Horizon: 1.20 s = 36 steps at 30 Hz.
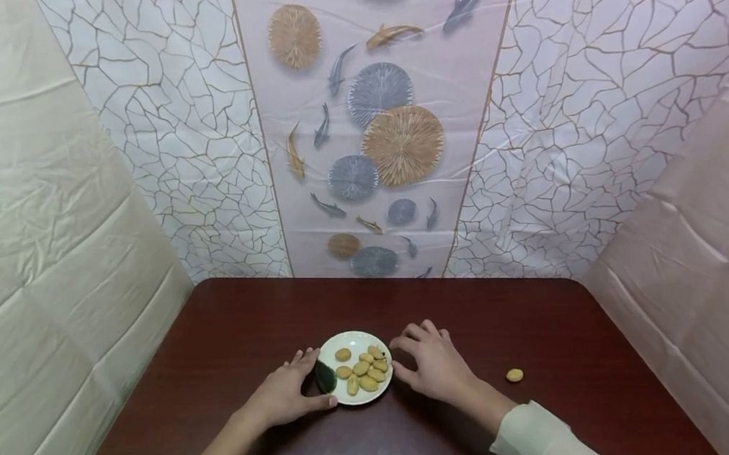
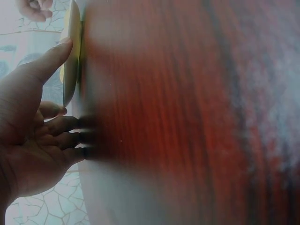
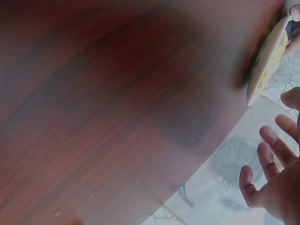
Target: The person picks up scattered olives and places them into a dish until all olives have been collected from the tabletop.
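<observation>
A round white plate (image 1: 351, 399) stands on the table with several small yellow oval fruits (image 1: 360, 367) on it. A dark green patch (image 1: 325, 377) covers its left side; whether it is a print or a leaf I cannot tell. My left hand (image 1: 285, 391) holds the plate's left edge between thumb and index finger. In the left wrist view the thumb (image 2: 56, 58) touches the rim, the other fingers below it. To the plate's right, my right hand (image 1: 436, 362) hovers with fingers spread and loosely bent, holding nothing. In the right wrist view a gap separates it from the plate (image 3: 255, 89).
One loose yellow fruit (image 1: 515, 375) lies on the dark red-brown table (image 1: 249, 317), right of my right hand. Patterned cloth (image 1: 202, 162) hangs behind the table's far edge, and plain pale cloth (image 1: 25, 286) hangs at both sides.
</observation>
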Motion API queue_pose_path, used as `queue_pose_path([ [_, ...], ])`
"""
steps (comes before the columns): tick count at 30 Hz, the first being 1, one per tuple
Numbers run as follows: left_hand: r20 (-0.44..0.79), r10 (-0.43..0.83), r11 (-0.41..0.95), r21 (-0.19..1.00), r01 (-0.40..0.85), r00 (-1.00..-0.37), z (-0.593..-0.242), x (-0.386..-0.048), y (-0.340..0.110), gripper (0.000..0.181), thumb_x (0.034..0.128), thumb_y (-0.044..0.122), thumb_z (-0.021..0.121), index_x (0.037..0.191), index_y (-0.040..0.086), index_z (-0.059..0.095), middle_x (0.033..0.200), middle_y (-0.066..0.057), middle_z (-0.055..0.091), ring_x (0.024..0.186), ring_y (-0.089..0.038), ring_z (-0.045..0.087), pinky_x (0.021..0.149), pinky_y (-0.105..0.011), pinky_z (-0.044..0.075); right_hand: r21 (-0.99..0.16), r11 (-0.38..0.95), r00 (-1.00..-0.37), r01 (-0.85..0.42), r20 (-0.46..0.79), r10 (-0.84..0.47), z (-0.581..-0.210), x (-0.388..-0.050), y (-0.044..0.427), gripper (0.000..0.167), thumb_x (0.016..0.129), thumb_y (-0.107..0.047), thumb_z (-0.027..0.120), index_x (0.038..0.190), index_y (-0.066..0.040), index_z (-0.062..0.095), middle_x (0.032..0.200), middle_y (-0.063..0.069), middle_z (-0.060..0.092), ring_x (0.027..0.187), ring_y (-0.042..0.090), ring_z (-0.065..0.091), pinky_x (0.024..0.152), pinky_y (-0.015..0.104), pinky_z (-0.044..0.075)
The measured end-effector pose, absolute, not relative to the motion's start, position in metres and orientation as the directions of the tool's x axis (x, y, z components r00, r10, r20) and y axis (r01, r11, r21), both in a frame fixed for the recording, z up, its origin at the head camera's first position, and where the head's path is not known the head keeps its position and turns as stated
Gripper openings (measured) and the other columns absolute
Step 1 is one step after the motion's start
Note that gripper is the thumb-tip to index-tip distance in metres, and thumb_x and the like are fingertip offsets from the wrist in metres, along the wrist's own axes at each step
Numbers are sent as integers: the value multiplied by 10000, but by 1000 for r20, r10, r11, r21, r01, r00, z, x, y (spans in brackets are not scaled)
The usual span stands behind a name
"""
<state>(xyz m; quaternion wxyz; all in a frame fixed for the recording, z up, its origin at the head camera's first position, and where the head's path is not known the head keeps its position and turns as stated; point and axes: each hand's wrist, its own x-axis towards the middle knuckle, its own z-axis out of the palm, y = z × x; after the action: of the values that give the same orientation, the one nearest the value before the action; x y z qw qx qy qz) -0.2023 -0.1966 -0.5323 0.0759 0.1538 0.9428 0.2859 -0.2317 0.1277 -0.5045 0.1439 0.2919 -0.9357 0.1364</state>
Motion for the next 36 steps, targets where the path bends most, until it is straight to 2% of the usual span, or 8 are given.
queue_pose_path([
  [8, -60, 339, 794, 554, 251, -939, -530, -203, -196, 1101, 904, 606, 856, 1694, -8, 397, 1748, -247, 415, 1658, -474, 345, 1298, -710, 343, -164, 812, -803, -560, 351, -482, -508, -219, 162, 268, 965, -315, 857, 1195, -182, 824, 1143, -33, 722, 1019, 213, 575, 783, 426, 451],
  [17, -70, 338, 797, 552, 246, -939, -525, -202, -195, 1101, 902, 602, 861, 1694, -7, 398, 1749, -244, 416, 1653, -481, 351, 1292, -719, 345, -121, 839, -800, -531, 399, -449, -511, -209, 206, 295, 906, -231, 913, 1179, -168, 819, 1141, -29, 736, 1025, 224, 606, 759, 434, 477],
  [27, -63, 335, 796, 553, 247, -940, -532, -203, -197, 1104, 899, 613, 856, 1689, -13, 405, 1744, -247, 423, 1650, -482, 357, 1290, -720, 348, -67, 885, -842, -460, 351, -411, -513, -208, 246, 285, 914, -258, 896, 1180, -182, 825, 1154, -44, 739, 1029, 205, 588, 743, 446, 463],
  [36, -46, 334, 795, 550, 256, -941, -533, -203, -197, 1107, 891, 616, 861, 1688, -7, 411, 1737, -255, 430, 1643, -494, 364, 1282, -732, 350, -88, 916, -894, -392, 273, -356, -508, -209, 283, 300, 894, -208, 882, 1186, -178, 817, 1188, -35, 738, 1031, 210, 577, 703, 457, 458],
])
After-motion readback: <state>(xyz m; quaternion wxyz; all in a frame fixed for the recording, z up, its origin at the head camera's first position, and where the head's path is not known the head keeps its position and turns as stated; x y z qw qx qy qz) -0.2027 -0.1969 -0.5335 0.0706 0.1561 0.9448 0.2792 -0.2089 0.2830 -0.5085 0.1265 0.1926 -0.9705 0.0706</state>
